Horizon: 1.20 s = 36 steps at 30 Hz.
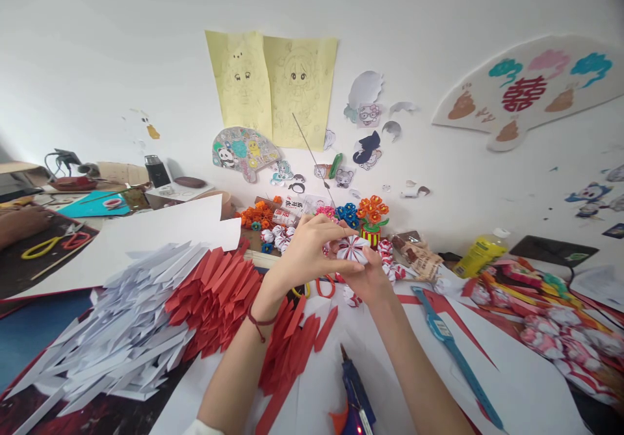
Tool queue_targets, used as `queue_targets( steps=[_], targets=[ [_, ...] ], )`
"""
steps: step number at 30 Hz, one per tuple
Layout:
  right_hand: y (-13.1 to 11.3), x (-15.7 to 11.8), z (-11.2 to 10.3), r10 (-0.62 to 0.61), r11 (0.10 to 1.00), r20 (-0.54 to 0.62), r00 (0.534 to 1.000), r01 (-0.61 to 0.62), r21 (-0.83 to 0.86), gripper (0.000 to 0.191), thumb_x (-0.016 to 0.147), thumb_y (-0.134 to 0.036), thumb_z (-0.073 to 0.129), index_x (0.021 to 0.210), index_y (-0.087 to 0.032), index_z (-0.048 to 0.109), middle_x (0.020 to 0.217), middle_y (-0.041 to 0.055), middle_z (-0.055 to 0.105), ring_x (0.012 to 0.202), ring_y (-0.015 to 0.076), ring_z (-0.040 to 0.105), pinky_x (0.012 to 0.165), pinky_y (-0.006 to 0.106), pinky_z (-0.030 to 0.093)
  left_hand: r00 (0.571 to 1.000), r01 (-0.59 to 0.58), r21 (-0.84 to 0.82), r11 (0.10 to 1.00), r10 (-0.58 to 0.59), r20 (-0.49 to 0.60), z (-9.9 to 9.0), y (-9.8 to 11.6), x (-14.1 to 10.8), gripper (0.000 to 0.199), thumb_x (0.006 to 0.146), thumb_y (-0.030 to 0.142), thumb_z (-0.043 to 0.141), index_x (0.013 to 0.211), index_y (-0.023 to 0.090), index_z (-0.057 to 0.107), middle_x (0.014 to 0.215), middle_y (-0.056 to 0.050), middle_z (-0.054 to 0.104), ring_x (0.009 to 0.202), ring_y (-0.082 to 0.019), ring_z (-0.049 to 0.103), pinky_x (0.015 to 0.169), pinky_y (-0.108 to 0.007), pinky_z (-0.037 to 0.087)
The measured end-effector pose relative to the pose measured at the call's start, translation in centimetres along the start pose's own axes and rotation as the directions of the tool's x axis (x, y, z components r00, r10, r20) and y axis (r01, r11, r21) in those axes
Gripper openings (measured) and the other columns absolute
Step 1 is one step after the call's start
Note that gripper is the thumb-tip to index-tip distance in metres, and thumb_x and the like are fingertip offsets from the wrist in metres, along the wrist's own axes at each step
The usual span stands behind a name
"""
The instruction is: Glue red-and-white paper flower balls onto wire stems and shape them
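Between my two hands, above the middle of the table, is a round ball of white and red folded paper strips. My left hand closes on its left side, with fingers bent over the top and the thumb along the lower front. From the right and below, my right hand wraps around the same ball. Under my left forearm lie red paper strips, and a heap of white paper strips spreads farther left. A blue hot glue gun with a lit red light rests below my hands.
Finished paper balls pile up at the right. A teal watch and a yellow bottle are nearer the middle. Scissors lie at far left beside another person's arm. Bead flowers stand by the wall.
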State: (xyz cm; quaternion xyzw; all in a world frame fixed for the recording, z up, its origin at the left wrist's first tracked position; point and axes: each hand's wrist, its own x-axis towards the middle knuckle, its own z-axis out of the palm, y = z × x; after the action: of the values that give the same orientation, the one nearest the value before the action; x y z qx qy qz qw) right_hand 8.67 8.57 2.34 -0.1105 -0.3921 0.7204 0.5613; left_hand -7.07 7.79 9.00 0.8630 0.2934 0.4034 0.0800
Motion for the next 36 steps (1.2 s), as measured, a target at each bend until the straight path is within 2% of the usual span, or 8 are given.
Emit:
queue_targets(
  steps=[5,13,19,25,30,33,36],
  targets=[
    [0.08,-0.06,-0.21,-0.003,1.0,0.011,1.0,0.003,-0.012,0.047,0.072,-0.045,0.079,0.115,-0.03,0.066,0.091,-0.0016,0.071,0.086,0.0139,0.067,0.073,0.023,0.057,1.0,-0.003,0.004,1.0,0.003,0.003,-0.03,0.07,0.0,0.043,0.082,0.048,0.077,0.116,0.021,0.073,0.087,-0.002,0.075,0.101,-0.024,0.061,0.093,-0.038,0.033],
    [-0.1,-0.23,0.2,-0.003,0.999,-0.016,1.0,0.002,-0.034,0.051,0.071,-0.046,0.079,0.116,-0.03,0.064,0.091,-0.0014,0.071,0.085,0.0153,0.067,0.072,0.024,0.057,1.0,0.007,0.008,1.0,-0.007,0.015,-0.12,0.11,-0.02,0.045,0.082,0.053,0.075,0.116,0.023,0.073,0.086,-0.002,0.075,0.1,-0.024,0.061,0.093,-0.038,0.034],
    [-0.16,-0.25,0.27,-0.002,0.999,0.0,1.0,0.002,-0.05,0.054,0.071,-0.047,0.078,0.119,-0.03,0.062,0.09,-0.0013,0.069,0.084,0.0169,0.066,0.073,0.029,0.057,1.0,0.019,-0.001,1.0,-0.018,0.022,-0.17,0.21,0.02,0.047,0.081,0.055,0.076,0.116,0.024,0.073,0.079,-0.002,0.073,0.099,-0.025,0.061,0.093,-0.038,0.035],
    [-0.13,-0.28,0.24,0.005,0.998,-0.023,1.0,-0.006,-0.07,0.055,0.071,-0.049,0.078,0.119,-0.029,0.063,0.092,-0.0001,0.069,0.083,0.0181,0.065,0.071,0.028,0.057,1.0,0.015,-0.006,1.0,-0.015,0.016,-0.12,0.17,-0.01,0.046,0.081,0.053,0.077,0.116,0.023,0.073,0.086,-0.003,0.075,0.1,-0.025,0.062,0.093,-0.038,0.035],
    [-0.17,-0.17,0.05,0.019,0.998,0.01,1.0,-0.018,-0.066,0.055,0.07,-0.052,0.076,0.119,-0.03,0.063,0.091,-0.0003,0.068,0.083,0.0192,0.065,0.072,0.032,0.058,1.0,0.02,-0.005,1.0,-0.02,0.024,-0.16,0.26,-0.03,0.047,0.08,0.054,0.077,0.116,0.023,0.073,0.086,-0.003,0.075,0.1,-0.025,0.062,0.093,-0.038,0.035],
    [-0.18,-0.13,-0.14,0.036,0.997,-0.01,0.999,-0.036,-0.062,0.056,0.068,-0.053,0.077,0.117,-0.03,0.064,0.096,0.0,0.069,0.087,0.0196,0.066,0.073,0.032,0.057,1.0,0.016,0.006,1.0,-0.016,0.022,-0.23,0.31,-0.03,0.05,0.079,0.056,0.077,0.116,0.022,0.072,0.092,-0.004,0.076,0.1,-0.025,0.061,0.091,-0.038,0.035],
    [-0.13,-0.13,-0.26,0.049,0.997,-0.025,0.998,-0.051,-0.055,0.055,0.068,-0.054,0.078,0.115,-0.029,0.065,0.099,0.0012,0.07,0.09,0.0196,0.066,0.074,0.031,0.057,0.999,0.026,0.022,0.999,-0.027,0.023,-0.29,0.33,-0.02,0.056,0.076,0.06,0.077,0.117,0.023,0.072,0.09,-0.004,0.075,0.098,-0.025,0.061,0.09,-0.037,0.036]
  ],
)
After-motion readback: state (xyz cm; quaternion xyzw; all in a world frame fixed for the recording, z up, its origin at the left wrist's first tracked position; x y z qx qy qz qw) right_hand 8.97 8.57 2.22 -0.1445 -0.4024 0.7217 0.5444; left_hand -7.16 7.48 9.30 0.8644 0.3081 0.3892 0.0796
